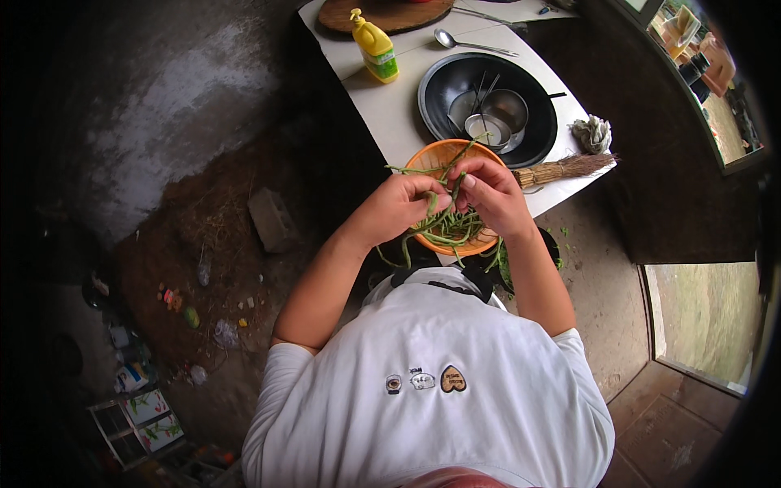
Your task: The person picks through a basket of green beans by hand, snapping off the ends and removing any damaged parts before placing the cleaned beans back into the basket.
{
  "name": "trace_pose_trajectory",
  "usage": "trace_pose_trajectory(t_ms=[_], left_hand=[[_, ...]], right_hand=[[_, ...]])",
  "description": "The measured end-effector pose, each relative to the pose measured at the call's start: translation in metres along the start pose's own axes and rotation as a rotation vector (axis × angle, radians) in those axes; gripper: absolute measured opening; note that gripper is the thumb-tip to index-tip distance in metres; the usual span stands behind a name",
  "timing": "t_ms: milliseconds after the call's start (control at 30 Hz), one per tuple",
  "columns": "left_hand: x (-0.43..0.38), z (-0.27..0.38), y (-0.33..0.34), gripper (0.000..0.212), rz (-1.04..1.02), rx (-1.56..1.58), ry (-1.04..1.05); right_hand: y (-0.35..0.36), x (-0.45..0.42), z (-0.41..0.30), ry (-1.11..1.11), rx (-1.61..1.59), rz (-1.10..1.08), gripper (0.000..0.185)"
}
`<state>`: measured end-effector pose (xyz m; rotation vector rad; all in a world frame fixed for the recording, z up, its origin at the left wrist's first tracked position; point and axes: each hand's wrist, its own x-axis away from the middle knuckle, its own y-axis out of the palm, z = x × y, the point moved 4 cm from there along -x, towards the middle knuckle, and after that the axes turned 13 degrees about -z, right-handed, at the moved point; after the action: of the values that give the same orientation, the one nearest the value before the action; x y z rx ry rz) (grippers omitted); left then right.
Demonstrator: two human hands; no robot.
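Observation:
Over an orange plastic basket [462,249], both hands hold long green beans close together. My left hand [399,204] has its thumb and fingers closed on green beans [432,202], one of them curled over. My right hand [491,192] pinches a bean between thumb and fingertips, touching or nearly touching the left fingers. More long green beans [448,227] lie in the basket, and some hang over its near rim. The basket stands at the near end of a white-topped table [390,116].
Beyond the basket, a black basin [430,91] holds metal bowls [507,108]. A straw brush [564,169] and crumpled cloth [592,134] lie right of it. A yellow pump bottle [377,49], a metal ladle [448,39] and a round wooden board [390,15] are farther back.

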<state>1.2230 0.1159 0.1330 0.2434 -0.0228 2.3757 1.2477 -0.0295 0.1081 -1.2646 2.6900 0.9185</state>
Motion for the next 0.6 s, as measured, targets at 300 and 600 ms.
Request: trace_pose_trajectory(t_ms=[300, 600], left_hand=[[0.006, 0.003, 0.0, 0.014, -0.072, 0.203, -0.017], [0.011, 0.001, -0.002, 0.017, -0.079, 0.211, -0.081]], right_hand=[[0.008, 0.006, -0.027, -0.078, 0.587, -0.103, 0.018], [0.038, 0.005, -0.052, -0.311, 1.649, -0.295, 0.028]])
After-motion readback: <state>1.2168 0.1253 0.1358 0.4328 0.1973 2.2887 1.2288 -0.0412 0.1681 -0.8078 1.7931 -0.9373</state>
